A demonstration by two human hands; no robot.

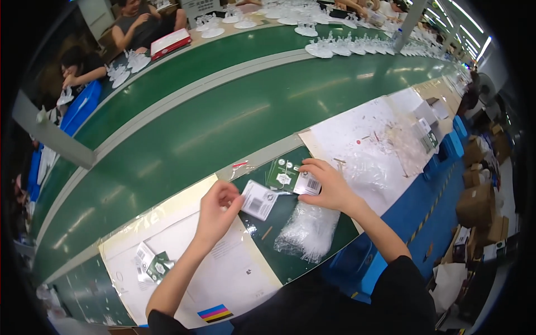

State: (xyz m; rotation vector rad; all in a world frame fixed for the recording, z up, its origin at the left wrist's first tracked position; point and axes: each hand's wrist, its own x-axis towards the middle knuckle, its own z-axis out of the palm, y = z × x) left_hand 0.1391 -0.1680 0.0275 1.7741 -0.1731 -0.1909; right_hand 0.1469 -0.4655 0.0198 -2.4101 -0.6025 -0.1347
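Observation:
My left hand (219, 211) is closed at the lower left corner of a white card (259, 200) with a barcode, pinching it between thumb and fingers. To its right, my right hand (326, 185) curls round the right edge of a stack of green and white printed cards (283, 175), thumb below and fingers above. Just under that hand lies a clear plastic bag (308, 230) full of fine, whitish, clear strands. A thin brown stick (267, 232) rests on the green tabletop. Farther left, several green and white cards (158, 266) lie in a loose pile on white paper.
Beyond the bench runs a green conveyor belt (223, 125). Clear plastic and loose strands (371, 170) cover white paper at right, near an open carton (438, 109). Blue stools (452, 145) stand beside the bench. Across the belt, people sit among white moulded pieces (335, 47).

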